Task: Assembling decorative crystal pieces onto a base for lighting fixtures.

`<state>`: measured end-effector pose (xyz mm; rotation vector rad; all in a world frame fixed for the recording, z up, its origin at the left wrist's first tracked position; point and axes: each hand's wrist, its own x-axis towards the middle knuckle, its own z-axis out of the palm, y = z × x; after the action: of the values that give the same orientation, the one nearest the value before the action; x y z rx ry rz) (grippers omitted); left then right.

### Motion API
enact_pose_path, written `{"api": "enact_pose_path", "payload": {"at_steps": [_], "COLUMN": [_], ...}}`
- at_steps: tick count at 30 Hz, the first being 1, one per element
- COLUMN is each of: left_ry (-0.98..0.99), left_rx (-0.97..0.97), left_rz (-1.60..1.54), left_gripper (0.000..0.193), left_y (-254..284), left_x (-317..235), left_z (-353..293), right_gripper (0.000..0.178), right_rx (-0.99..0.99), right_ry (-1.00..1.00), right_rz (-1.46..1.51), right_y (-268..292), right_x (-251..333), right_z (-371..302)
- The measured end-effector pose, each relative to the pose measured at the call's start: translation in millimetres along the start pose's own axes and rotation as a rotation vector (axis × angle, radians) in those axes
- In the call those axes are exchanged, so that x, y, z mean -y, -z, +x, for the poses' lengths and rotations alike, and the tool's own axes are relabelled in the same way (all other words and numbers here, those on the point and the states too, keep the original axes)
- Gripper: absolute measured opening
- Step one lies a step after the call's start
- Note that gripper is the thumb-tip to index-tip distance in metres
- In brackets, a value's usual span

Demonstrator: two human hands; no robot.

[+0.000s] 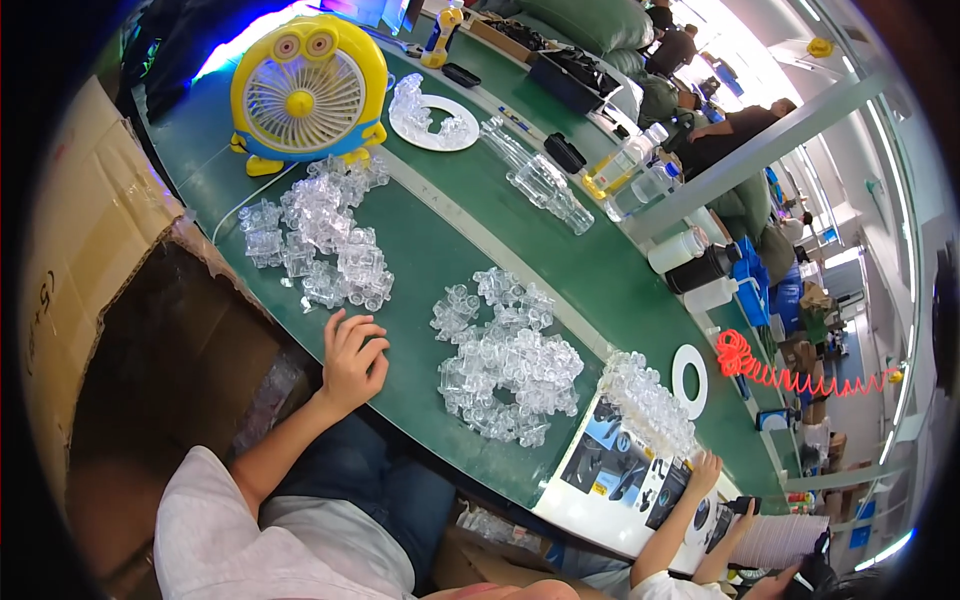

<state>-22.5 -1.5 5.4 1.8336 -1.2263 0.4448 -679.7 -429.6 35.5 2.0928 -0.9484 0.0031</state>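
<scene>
My left hand (352, 362) hovers at the near edge of the green table, open, its fingers loosely bent and apart, holding nothing I can see. Just beyond its fingertips lies a heap of small clear plastic parts (335, 235). To its right is a second heap of similar clear parts (510, 360). My right hand is out of view. Further right, a co-worker's hand (705, 472) rests near a third pile of clear parts (645, 400), which lies on a printed white box (610, 470). That co-worker's other hand (742, 530) is by a dark object I cannot make out.
A yellow and blue character fan (303, 100) stands at the far left. Beyond the heaps are a white ring with clear parts (440, 138), long clear plastic pieces (540, 180), bottles (625, 165) and another white ring (690, 382). A cardboard box (90, 230) stands left of the table.
</scene>
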Motion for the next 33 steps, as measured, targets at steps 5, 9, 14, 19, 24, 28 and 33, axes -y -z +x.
{"api": "enact_pose_path", "payload": {"at_steps": [5, 9, 14, 19, 24, 28, 33], "left_ry": [-0.011, 0.012, -0.006, 0.166, 0.600, 0.619, 0.571], "left_rx": [0.021, 0.054, -0.014, 0.183, 0.948, 0.827, 0.837], "left_rz": [-0.079, 0.035, 0.047, -0.538, -1.731, -1.717, -1.786], "left_gripper": [0.013, 0.014, 0.016, 0.019, 0.074, 0.077, 0.065], "left_y": [-10, 6, -1, 25, 25, 20, 4], "left_x": [-4, 2, 1, -61, -128, -161, -148], "left_z": [8, -3, 7, 20, 7, 3, 2], "right_gripper": [0.020, 0.045, 0.089, 0.113, 0.101, 0.098, 0.087], "right_rx": [0.052, 0.298, 0.506, 0.469, 0.194, 0.128, 0.234], "right_ry": [-0.004, -0.187, -0.519, -0.504, 0.113, 0.229, 0.150], "right_rz": [-0.069, 0.512, 1.130, 1.470, 1.274, 1.244, 1.584], "right_y": [52, 171, 392, 447, 438, 440, 428], "right_x": [-23, 47, 76, 149, 230, 248, 220], "right_z": [-22, -65, -102, 5, 108, 120, 117]}}
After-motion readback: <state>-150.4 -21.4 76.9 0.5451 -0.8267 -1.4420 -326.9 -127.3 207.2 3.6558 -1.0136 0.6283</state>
